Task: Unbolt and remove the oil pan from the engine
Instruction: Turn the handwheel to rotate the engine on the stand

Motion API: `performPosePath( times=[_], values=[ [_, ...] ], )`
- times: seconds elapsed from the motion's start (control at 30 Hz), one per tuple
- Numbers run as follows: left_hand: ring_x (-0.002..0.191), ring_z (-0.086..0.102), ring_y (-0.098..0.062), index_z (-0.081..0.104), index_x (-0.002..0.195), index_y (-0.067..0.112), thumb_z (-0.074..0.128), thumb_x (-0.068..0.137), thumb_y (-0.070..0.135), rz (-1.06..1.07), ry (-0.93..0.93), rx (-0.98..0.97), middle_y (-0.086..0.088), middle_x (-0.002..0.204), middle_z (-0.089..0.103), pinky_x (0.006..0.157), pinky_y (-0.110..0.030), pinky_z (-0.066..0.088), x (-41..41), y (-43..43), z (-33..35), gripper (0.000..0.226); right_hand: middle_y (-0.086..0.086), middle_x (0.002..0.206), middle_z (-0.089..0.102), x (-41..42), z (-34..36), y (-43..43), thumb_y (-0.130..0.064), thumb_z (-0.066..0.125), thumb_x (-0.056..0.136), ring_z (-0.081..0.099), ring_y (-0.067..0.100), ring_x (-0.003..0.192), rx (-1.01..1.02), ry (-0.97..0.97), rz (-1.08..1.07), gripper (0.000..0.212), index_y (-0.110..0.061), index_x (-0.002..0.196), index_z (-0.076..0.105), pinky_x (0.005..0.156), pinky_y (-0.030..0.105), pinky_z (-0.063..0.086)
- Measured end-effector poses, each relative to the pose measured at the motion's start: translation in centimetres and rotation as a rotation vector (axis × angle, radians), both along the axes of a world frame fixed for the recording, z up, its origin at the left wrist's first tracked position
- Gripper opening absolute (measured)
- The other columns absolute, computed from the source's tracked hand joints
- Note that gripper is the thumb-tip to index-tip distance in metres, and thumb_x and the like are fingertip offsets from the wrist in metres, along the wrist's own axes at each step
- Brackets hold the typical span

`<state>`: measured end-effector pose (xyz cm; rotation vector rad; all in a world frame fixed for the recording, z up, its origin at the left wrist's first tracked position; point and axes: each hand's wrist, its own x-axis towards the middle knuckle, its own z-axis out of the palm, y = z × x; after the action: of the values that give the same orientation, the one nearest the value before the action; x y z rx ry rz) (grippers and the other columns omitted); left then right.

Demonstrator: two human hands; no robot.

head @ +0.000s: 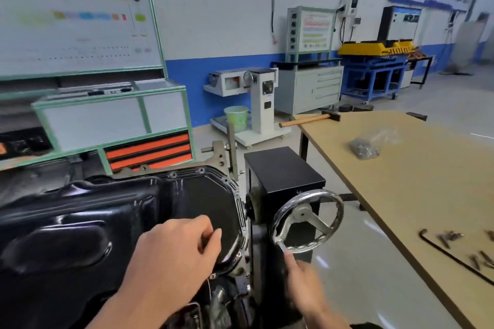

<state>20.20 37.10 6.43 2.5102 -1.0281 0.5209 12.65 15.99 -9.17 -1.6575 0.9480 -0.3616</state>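
Observation:
The black oil pan faces up on the engine, which hangs on a black stand. Bolt holes line its flange on the right. My left hand hovers over the pan's right end with its fingers loosely curled and nothing visible in them. My right hand reaches toward the stand's chrome handwheel, its fingertip touching the small crank handle at the wheel's lower rim.
A wooden table stands to the right, carrying a hammer, a plastic bag of parts, a long bent wrench and several loose bolts. Training benches and cabinets line the far wall.

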Motion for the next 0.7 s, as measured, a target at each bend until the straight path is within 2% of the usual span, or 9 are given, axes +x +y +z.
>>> performPosePath(
  times=[0.07,0.13,0.2,0.3,0.37,0.5,0.6,0.7],
  values=[
    [0.055,0.054,-0.006,0.051,0.069,0.032,0.045,0.086,0.058,0.004,-0.038,0.039,0.015,0.051,0.052,0.051,-0.023,0.043,0.5,-0.1,0.2,0.031,-0.004,0.048,0.038,0.4,2.9,-0.7,-0.054,0.044,0.100,0.036,0.015,0.041,0.136,-0.183,-0.010,0.050,-0.022,0.062,0.045,0.046,0.024,0.030],
    [0.056,0.056,-0.007,0.052,0.072,0.031,0.043,0.087,0.058,-0.002,-0.052,0.074,0.014,0.053,0.052,0.054,-0.025,0.046,0.6,-0.2,-0.1,0.032,-0.006,0.047,0.031,-0.3,6.5,-3.4,-0.044,0.044,0.101,0.027,0.010,0.037,0.327,-0.335,-0.105,0.042,-0.019,0.068,0.047,0.036,0.020,0.022],
    [0.050,0.054,-0.007,0.050,0.070,0.030,0.047,0.087,0.056,-0.016,-0.091,0.135,0.013,0.051,0.050,0.049,-0.026,0.046,0.4,-0.3,-0.7,0.031,-0.008,0.045,0.027,-1.7,9.0,-6.1,-0.037,0.040,0.103,0.024,0.006,0.034,0.427,-0.381,-0.176,0.038,-0.017,0.071,0.045,0.030,0.018,0.019],
    [0.038,0.047,-0.007,0.048,0.062,0.029,0.061,0.082,0.050,-0.032,-0.132,0.216,0.012,0.044,0.043,0.036,-0.026,0.042,0.2,-0.3,-1.0,0.032,-0.008,0.046,0.025,-2.9,9.4,-7.7,-0.041,0.041,0.103,0.022,0.006,0.035,0.492,-0.411,-0.205,0.040,-0.017,0.071,0.043,0.030,0.018,0.019],
    [0.035,0.045,-0.008,0.048,0.060,0.029,0.064,0.081,0.048,-0.028,-0.152,0.208,0.012,0.042,0.041,0.033,-0.027,0.042,0.4,-0.4,-0.8,0.032,-0.008,0.049,0.026,-2.7,8.6,-7.2,-0.045,0.043,0.102,0.023,0.007,0.037,0.482,-0.433,-0.160,0.041,-0.017,0.073,0.045,0.031,0.019,0.020],
    [0.037,0.047,-0.008,0.050,0.063,0.028,0.056,0.085,0.050,-0.019,-0.161,0.198,0.010,0.043,0.043,0.036,-0.029,0.046,1.0,-0.7,-0.6,0.032,-0.004,0.052,0.036,-0.4,5.0,-3.4,-0.048,0.050,0.099,0.031,0.012,0.042,0.367,-0.328,0.066,0.039,-0.022,0.070,0.054,0.037,0.022,0.026],
    [0.038,0.049,-0.008,0.052,0.063,0.028,0.051,0.087,0.050,-0.008,-0.143,0.182,0.010,0.043,0.044,0.038,-0.029,0.047,1.3,-0.8,-0.2,0.032,-0.002,0.050,0.040,0.3,-0.7,-0.7,-0.032,0.053,0.101,0.038,0.014,0.037,0.241,-0.131,0.027,0.028,-0.015,0.079,0.051,0.038,0.018,0.026],
    [0.044,0.053,-0.009,0.056,0.067,0.027,0.045,0.087,0.053,-0.004,-0.123,0.099,0.009,0.046,0.047,0.047,-0.031,0.051,2.0,-0.9,0.9,0.034,0.001,0.054,0.038,-2.1,-2.6,-4.3,-0.026,0.055,0.103,0.034,0.012,0.038,0.220,0.010,-0.011,0.024,-0.007,0.089,0.054,0.037,0.018,0.024]
  ],
)
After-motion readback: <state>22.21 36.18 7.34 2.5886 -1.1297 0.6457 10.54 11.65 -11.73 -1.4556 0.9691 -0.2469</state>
